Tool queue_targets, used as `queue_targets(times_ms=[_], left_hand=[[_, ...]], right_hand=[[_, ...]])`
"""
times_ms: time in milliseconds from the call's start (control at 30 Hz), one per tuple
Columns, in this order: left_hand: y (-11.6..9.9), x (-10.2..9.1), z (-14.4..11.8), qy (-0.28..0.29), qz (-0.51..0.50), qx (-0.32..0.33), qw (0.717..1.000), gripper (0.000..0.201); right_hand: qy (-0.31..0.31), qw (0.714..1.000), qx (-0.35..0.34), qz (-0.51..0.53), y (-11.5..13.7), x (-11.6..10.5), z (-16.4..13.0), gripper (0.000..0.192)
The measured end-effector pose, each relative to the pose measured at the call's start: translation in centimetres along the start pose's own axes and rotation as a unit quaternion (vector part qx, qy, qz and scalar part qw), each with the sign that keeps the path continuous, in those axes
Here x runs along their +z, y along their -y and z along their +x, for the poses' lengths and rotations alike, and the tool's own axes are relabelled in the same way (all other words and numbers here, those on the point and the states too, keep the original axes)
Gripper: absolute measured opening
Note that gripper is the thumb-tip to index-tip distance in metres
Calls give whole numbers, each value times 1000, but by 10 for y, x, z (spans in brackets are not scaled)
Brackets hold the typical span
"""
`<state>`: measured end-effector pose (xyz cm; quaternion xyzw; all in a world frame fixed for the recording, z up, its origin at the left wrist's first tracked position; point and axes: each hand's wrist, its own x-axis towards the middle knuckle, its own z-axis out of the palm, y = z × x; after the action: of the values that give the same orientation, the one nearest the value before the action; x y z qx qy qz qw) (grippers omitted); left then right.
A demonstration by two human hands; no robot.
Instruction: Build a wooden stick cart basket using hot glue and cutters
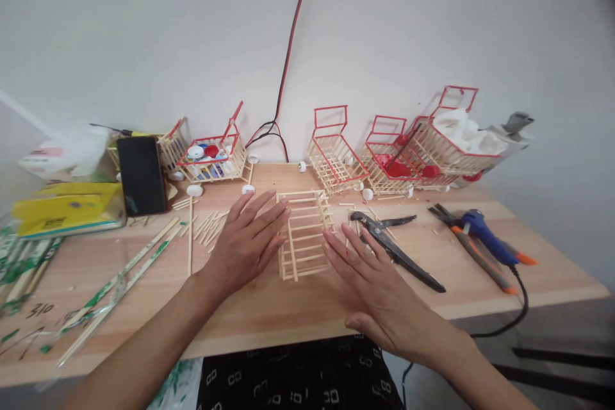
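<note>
A small open frame of thin wooden sticks (302, 237) stands on the wooden table in front of me. My left hand (250, 234) lies along its left side, fingers stretched out, the fingertips at the upper left edge. On the other side, my right hand (369, 275) has its fingers extended, with the fingertips at or very near the frame's right edge. Whether they press on it I cannot tell. Neither hand is wrapped round anything. Just beyond my right fingers lie black-handled pliers (403, 253), and short cut sticks (207, 230) are scattered left of my left hand.
Several miniature stick carts with red trim (339, 163) line the wall. On the right are orange-handled pliers (475, 250) and a blue glue gun (490, 237) with its cord. A phone (141, 176), a yellow packet (67, 208) and long sticks (115, 288) occupy the left.
</note>
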<state>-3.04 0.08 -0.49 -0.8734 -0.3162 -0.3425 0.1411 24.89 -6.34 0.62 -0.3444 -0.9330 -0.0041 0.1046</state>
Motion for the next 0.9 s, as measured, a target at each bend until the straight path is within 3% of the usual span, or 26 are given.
queue_targets(times_ms=[233, 500, 733, 900], left_hand=[[1, 0, -1, 3, -3, -2, 1000, 49], [0, 0, -1, 3, -9, -5, 1000, 47], [0, -1, 0, 4, -6, -4, 1000, 48], [-1, -3, 1, 18, -2, -6, 1000, 49]], right_hand=[[38, 997, -68, 30, 23, -3, 10, 91], [58, 995, -62, 60, 27, -3, 14, 90], [-9, 1000, 15, 23, 9, -5, -3, 86], [4, 999, 43, 14, 0, 4, -13, 78]])
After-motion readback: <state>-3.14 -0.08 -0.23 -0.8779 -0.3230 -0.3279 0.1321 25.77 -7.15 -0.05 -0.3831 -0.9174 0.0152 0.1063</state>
